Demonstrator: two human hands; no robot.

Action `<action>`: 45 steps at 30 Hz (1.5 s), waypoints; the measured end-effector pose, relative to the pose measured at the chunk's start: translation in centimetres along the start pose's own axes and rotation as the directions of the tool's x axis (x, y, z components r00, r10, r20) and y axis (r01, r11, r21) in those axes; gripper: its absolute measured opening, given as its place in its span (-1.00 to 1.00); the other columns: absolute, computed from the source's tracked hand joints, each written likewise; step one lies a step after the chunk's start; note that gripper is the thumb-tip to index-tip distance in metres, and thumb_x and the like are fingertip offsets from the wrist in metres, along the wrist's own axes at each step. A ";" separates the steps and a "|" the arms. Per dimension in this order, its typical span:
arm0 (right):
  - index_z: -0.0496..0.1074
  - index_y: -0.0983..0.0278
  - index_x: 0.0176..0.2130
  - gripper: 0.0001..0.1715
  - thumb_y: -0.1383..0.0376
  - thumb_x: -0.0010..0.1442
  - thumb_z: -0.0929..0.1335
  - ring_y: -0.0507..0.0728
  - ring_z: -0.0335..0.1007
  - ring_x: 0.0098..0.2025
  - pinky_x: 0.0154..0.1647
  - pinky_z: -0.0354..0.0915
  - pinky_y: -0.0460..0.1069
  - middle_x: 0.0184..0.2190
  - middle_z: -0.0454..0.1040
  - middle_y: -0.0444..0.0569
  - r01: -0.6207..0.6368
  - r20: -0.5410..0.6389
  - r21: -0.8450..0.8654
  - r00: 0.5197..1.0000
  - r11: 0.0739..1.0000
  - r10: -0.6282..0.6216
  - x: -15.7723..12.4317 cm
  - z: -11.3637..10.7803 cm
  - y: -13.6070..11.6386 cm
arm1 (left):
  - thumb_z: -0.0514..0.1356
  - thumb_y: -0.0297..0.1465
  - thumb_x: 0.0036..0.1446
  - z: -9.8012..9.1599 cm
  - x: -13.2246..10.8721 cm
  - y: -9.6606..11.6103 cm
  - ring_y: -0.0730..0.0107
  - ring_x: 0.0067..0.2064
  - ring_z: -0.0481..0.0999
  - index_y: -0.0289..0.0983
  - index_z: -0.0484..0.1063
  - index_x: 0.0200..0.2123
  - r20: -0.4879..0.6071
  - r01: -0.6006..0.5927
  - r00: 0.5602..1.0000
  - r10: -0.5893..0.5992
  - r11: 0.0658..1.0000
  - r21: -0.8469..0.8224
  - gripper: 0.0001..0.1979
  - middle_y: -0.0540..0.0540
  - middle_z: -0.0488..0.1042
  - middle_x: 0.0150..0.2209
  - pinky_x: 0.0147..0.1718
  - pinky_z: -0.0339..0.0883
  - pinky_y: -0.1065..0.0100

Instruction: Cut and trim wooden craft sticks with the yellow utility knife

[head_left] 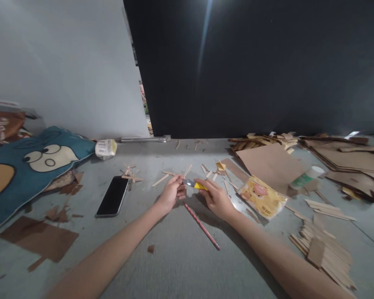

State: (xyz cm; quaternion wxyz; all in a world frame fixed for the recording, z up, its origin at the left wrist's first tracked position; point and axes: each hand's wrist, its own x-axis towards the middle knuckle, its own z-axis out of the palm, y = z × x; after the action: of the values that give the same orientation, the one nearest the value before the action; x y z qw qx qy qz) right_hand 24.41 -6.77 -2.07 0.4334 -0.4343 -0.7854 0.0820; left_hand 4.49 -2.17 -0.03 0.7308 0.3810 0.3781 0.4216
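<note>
My right hand [216, 198] is closed around a yellow utility knife [195, 185], blade end pointing left. My left hand [172, 192] is curled in a pinch right at the blade tip, gripping something small that I cannot make out, maybe a wooden stick piece. Both hands rest low on the grey floor [180, 257]. A red pencil [201, 225] lies diagonally just below and between the hands.
A black phone [113, 196] lies to the left. Loose wooden sticks [162, 179] are scattered ahead. A yellow packet [262, 197], a white-green glue bottle [306, 177], cardboard sheets [269, 164] and a stack of sticks [326, 253] sit right. A blue cushion [21, 170] lies far left.
</note>
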 end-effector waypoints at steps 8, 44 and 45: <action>0.50 0.14 0.25 -0.52 0.39 0.49 0.22 0.20 0.48 -0.20 -0.15 0.42 0.06 -0.20 0.56 0.05 0.066 0.014 -0.103 0.998 0.993 -0.065 -0.4 0.1 1.1 | 0.47 -0.13 0.08 -1.3 0.7 -0.3 0.60 -0.63 -0.01 -0.22 0.28 -0.38 0.107 0.020 0.994 -0.011 0.996 -0.084 -0.55 0.24 -0.02 -0.63 -0.62 -0.09 0.53; 0.52 0.16 0.26 -0.53 0.37 0.51 0.22 0.17 0.53 -0.16 -0.11 0.47 0.03 -0.18 0.57 0.07 0.030 0.019 0.016 0.999 0.999 -0.030 -0.5 0.2 1.1 | 0.41 -0.33 0.09 -1.6 0.4 -0.4 0.59 -0.63 0.00 -0.22 0.28 -0.34 0.249 0.034 0.968 -0.021 0.998 -0.046 -0.69 0.21 0.06 -0.63 -0.61 -0.09 0.49; 0.51 0.15 0.27 -0.52 0.37 0.51 0.22 0.16 0.53 -0.15 -0.11 0.47 0.02 -0.17 0.57 0.07 0.032 0.019 0.023 0.999 0.999 -0.032 -0.5 0.2 1.1 | 0.41 -0.34 0.08 -1.6 0.3 -0.4 0.59 -0.63 0.01 -0.22 0.28 -0.34 0.247 0.036 0.969 -0.022 0.998 -0.050 -0.69 0.21 0.06 -0.63 -0.61 -0.09 0.49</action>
State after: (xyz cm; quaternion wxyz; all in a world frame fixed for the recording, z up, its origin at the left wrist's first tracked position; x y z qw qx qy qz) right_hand 25.10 -6.42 -3.08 0.4322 -0.4158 -0.7953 0.0883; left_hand 3.36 -1.64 -1.08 0.7884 0.4048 0.2783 0.3703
